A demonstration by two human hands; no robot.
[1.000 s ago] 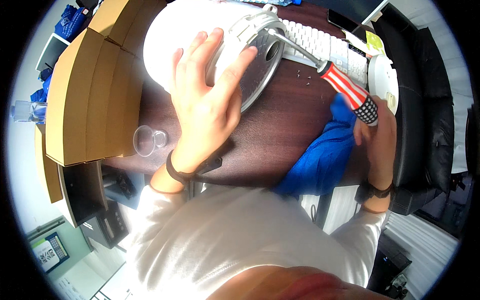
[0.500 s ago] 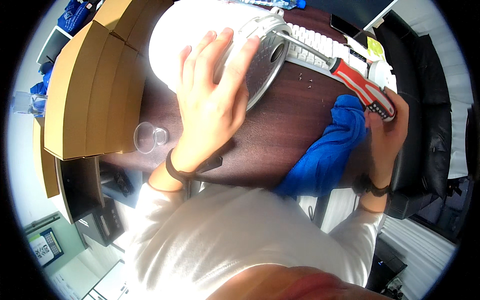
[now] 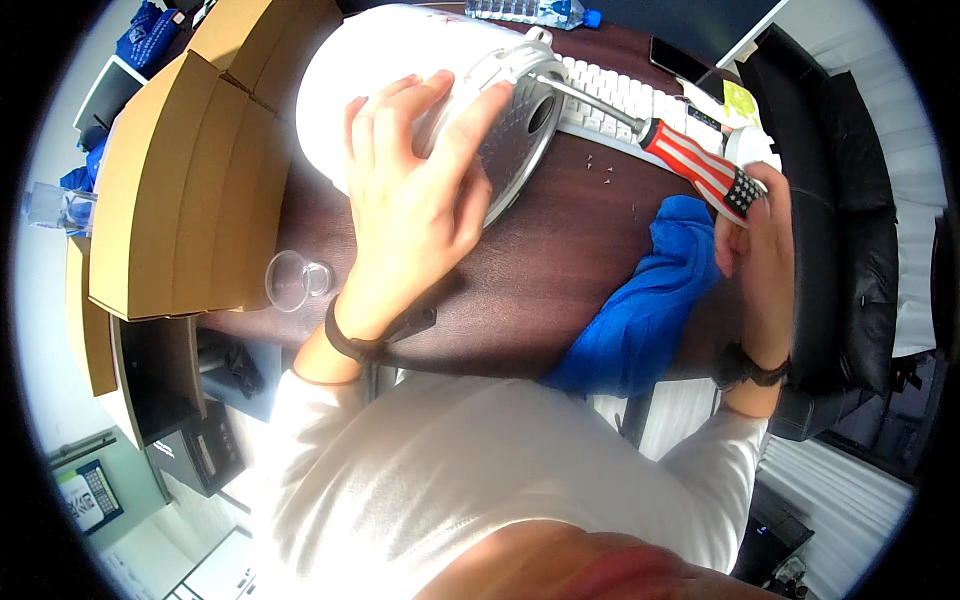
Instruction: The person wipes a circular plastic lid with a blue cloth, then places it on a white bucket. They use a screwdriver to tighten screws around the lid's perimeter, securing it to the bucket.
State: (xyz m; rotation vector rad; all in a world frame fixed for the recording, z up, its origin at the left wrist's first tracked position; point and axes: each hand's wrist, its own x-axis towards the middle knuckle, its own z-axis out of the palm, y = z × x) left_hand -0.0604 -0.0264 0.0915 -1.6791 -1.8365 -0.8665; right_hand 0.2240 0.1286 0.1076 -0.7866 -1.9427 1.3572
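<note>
Screwdriver (image 3: pixel 692 164) freshly turned, tip unclear

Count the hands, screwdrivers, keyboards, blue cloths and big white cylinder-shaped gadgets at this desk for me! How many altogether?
Hands: 2 (left hand, right hand)
Screwdriver: 1
Keyboard: 1
Blue cloth: 1
White cylinder-shaped gadget: 1
Total: 6

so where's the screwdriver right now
In the head view, the screwdriver is right of centre, its handle end at the right hand and its shaft pointing to the white housing.
</note>
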